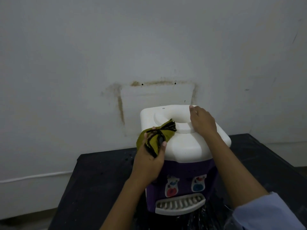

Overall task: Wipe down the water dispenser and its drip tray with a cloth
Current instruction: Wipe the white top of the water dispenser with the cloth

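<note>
A small water dispenser (184,146) with a white top and purple front stands on a black table. Its white slotted drip tray (180,205) juts out at the bottom front, below two taps. My left hand (149,160) grips a bunched olive-yellow cloth (157,133) with black edging, pressed against the left front of the white top, one corner reaching the round bottle opening. My right hand (201,121) lies flat, fingers spread, on the right rim of that opening, holding nothing.
The black table (99,180) stands against a stained white wall (149,55). A white cable (33,177) runs along the wall at the left. The table's right side extends toward a corner.
</note>
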